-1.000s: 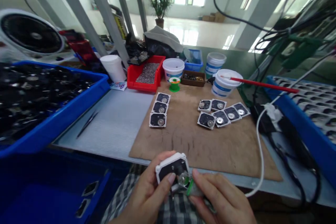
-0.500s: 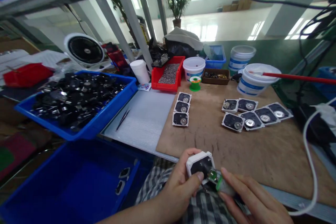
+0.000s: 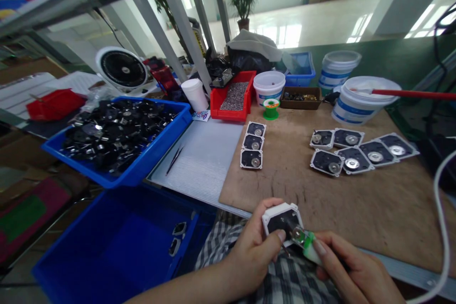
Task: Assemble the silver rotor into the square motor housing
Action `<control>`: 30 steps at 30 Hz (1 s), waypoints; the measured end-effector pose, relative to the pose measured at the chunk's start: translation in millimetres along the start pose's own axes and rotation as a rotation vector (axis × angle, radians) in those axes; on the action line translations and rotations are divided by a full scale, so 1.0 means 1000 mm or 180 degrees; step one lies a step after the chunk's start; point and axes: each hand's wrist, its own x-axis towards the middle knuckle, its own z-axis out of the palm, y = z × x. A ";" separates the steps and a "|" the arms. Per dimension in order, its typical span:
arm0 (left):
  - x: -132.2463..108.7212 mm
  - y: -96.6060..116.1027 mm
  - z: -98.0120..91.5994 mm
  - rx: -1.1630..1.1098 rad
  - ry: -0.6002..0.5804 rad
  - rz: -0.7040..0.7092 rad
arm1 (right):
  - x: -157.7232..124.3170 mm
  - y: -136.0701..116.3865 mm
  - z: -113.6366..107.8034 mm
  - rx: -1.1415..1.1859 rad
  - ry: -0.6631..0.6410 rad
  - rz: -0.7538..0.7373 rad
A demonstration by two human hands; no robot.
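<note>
**A:** What lay furthest left?

**B:** A blue tray [image 3: 142, 171] heaped with black square parts. Below it sat a deeper blue bin [image 3: 107, 247] with two small dark frames [image 3: 178, 237] near its right wall.

**A:** And moving right?

**B:** A ribbed grey mat [image 3: 203, 171] with slim tweezers [image 3: 174, 160] lying on it, then the left hand [image 3: 252, 256]. That hand was closed firmly around a white-framed square housing [image 3: 281, 221], with its thumb across the black face. The housing was held over checked cloth [image 3: 285, 285], just beyond the near edge of a brown board [image 3: 374, 213].

**A:** What about the right hand?

**B:** The right hand [image 3: 356, 266] was almost closed, pinching a small green-and-white piece [image 3: 309, 247]. The end of that piece touched the round metal hub [image 3: 297, 233] on the housing. I couldn't tell exactly what the piece was.

**A:** What was on the board?

**B:** Three square black plates [image 3: 251, 145] stood in a column at its left. Six more [image 3: 356, 152] lay in a loose cluster further right, some overlapping.

**A:** Anything beyond them?

**B:** A white bucket [image 3: 361, 104] with a red-handled stick across it, and a white cable [image 3: 443, 228] at the far right.
</note>
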 end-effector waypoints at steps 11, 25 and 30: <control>0.000 -0.004 -0.002 0.0041 0.0021 -0.0031 | 0.002 -0.002 0.001 -0.0166 0.0176 -0.0060; 0.004 -0.003 0.004 0.0507 0.0350 0.0123 | 0.007 -0.013 0.009 -0.0107 0.0700 -0.0260; 0.011 -0.005 0.009 0.0069 0.0378 0.0071 | 0.006 -0.009 0.001 -0.0073 0.0516 -0.0165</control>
